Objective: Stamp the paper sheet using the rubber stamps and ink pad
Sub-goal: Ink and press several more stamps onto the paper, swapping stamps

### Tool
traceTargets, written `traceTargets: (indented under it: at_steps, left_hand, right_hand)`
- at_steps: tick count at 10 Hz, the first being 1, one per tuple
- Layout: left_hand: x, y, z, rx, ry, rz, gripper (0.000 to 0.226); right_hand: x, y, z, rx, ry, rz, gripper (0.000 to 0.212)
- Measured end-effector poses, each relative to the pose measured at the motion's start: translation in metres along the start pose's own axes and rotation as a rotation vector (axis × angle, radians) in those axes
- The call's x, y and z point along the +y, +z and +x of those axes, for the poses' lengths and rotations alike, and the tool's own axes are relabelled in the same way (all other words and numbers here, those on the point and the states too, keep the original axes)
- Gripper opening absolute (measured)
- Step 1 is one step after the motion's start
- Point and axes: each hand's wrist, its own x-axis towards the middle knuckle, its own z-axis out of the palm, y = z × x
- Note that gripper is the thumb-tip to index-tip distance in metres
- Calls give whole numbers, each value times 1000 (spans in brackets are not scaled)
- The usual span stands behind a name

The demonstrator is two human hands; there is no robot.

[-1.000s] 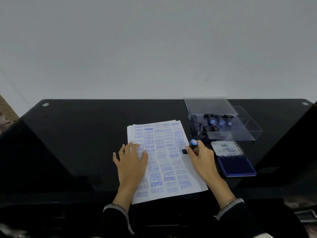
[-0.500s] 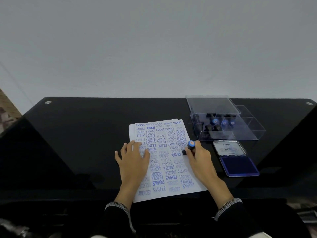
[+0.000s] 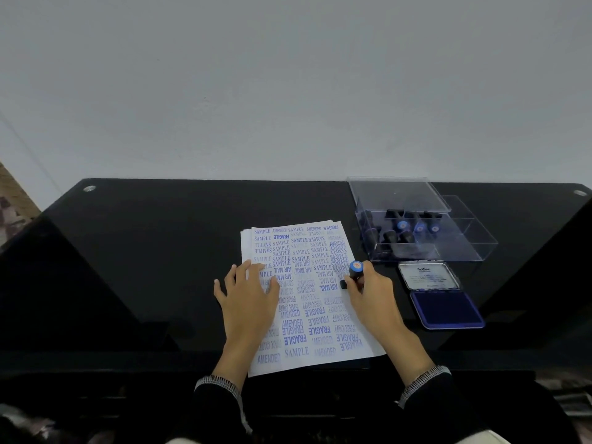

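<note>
A glossy black table (image 3: pixel 160 267) fills the lower half of the view, with round metal fittings near its corners at ten and two o'clock. A plain grey wall (image 3: pixel 288 84) rises behind it at twelve o'clock.

**Lighting and Image Quality**

Illumination is soft, even and moderately dim, with a cool grey cast; its source cannot be told. The wall (image 3: pixel 288 84) is lit uniformly, without hotspots. The glossy black table (image 3: pixel 144 251) reflects faintly and reads almost featureless, with darker wedges at both sides. Shadows under the hands are weak. Wide-angle distortion bows the table's far edge and corners. Stamped text on the paper sheet (image 3: pixel 304 251) is legible but soft; the lower corners are blurred.
</note>
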Motion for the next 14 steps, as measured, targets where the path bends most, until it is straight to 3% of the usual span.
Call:
traceTargets:
  at_steps: [10,14]
  left_hand:
    - [2,0,2,-8,-19,1,39]
    - [2,-1,1,-16,-23,-5,40]
  right_hand:
    - [-3,-1,6,-22,5,39,15]
    - [6,8,1,71,53,-206,17]
